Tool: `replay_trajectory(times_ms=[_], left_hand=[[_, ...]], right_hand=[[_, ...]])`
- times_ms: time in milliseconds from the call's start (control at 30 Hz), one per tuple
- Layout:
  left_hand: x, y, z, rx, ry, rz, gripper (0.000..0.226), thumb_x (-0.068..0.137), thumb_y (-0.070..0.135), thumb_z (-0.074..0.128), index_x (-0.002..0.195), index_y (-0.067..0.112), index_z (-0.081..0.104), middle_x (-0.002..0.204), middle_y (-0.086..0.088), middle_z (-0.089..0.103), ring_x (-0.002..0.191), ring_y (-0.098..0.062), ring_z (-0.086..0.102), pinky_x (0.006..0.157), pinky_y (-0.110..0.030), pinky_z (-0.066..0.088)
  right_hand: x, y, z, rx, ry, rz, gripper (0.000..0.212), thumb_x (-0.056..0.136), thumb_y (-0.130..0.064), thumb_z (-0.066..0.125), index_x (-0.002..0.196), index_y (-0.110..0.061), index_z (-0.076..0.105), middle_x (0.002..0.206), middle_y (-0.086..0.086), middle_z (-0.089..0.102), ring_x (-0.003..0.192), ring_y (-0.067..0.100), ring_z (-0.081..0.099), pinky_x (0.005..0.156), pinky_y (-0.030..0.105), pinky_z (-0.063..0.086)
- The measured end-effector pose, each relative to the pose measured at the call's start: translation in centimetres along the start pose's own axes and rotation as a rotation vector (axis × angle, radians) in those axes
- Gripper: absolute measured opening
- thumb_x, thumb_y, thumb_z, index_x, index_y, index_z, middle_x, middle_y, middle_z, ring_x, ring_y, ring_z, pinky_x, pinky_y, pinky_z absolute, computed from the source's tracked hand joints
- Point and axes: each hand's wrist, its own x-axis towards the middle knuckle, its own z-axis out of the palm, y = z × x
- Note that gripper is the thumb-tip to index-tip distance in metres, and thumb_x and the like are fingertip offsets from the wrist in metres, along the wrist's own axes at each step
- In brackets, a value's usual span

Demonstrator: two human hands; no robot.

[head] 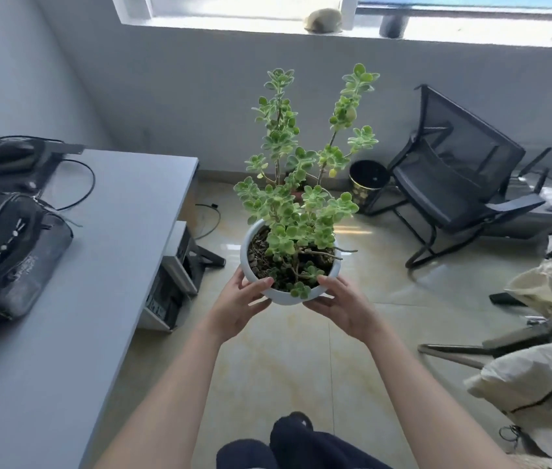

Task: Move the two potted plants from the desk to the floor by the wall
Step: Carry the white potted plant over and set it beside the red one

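Observation:
I hold a white round pot (pixel 284 297) with a leafy green plant (pixel 296 198) in the air over the tiled floor, right of the desk (pixel 105 265). My left hand (pixel 237 302) grips the pot's left side and my right hand (pixel 342 308) grips its right side, thumbs on the rim. Behind the plant's stems, a second pot (pixel 298 192) seems to stand on the floor by the wall, mostly hidden by leaves.
The grey desk at the left carries a black bag (pixel 14 252) and cables. A computer case (pixel 173 275) stands under its edge. A black bin (pixel 367 184) and black mesh chair (pixel 454 184) stand by the wall (pixel 200 106). Pale fabric (pixel 545 350) lies at the right.

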Motion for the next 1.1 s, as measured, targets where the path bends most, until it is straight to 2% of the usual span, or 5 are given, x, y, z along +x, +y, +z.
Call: replay_trajectory(times_ms=[133, 467, 600, 833, 1100], left_hand=[[4.1, 1.6, 0.2, -0.024, 0.015, 0.008, 0.061, 0.072, 0.019, 0.073, 0.127, 0.03, 0.047, 0.117, -0.005, 0.066, 0.112, -0.031, 0.061, 0.099, -0.044, 0.046], [14.8, 7.6, -1.5, -0.011, 0.015, 0.01, 0.057, 0.072, 0.019, 0.072, 0.123, 0.029, 0.05, 0.113, -0.004, 0.067, 0.111, -0.03, 0.061, 0.099, -0.044, 0.046], [19.5, 11.1, -2.7, 0.001, -0.004, -0.02, 0.054, 0.071, 0.019, 0.073, 0.119, 0.028, 0.051, 0.105, 0.0, 0.071, 0.108, -0.026, 0.063, 0.097, -0.041, 0.047], [26.6, 16.4, -4.2, 0.005, -0.031, -0.02, 0.054, 0.071, 0.017, 0.071, 0.12, 0.028, 0.051, 0.111, -0.003, 0.067, 0.113, -0.029, 0.06, 0.101, -0.044, 0.045], [33.7, 19.8, -5.4, -0.026, -0.018, 0.0, 0.056, 0.072, 0.016, 0.072, 0.123, 0.026, 0.05, 0.109, -0.002, 0.07, 0.114, -0.031, 0.059, 0.102, -0.046, 0.043]], right_hand=[[4.0, -2.6, -0.8, -0.012, -0.005, 0.012, 0.038, 0.075, -0.023, 0.067, 0.11, -0.011, 0.061, 0.105, 0.012, 0.068, 0.091, 0.029, 0.069, 0.081, 0.034, 0.055], [14.8, -8.6, -0.7, -0.004, -0.017, 0.004, 0.031, 0.075, -0.022, 0.067, 0.105, -0.015, 0.063, 0.099, 0.007, 0.072, 0.096, 0.031, 0.067, 0.092, 0.039, 0.053], [19.2, -11.3, 0.0, 0.027, 0.0, -0.012, 0.035, 0.075, -0.021, 0.067, 0.109, -0.012, 0.061, 0.105, 0.011, 0.07, 0.097, 0.032, 0.066, 0.091, 0.04, 0.053], [26.1, -15.6, 1.1, 0.057, 0.013, -0.033, 0.038, 0.075, -0.02, 0.067, 0.112, -0.011, 0.06, 0.111, 0.014, 0.066, 0.102, 0.034, 0.063, 0.098, 0.045, 0.049], [33.2, -20.0, 1.1, 0.049, 0.003, -0.022, 0.047, 0.076, -0.019, 0.065, 0.12, -0.005, 0.055, 0.115, 0.017, 0.062, 0.099, 0.035, 0.062, 0.094, 0.041, 0.053]])
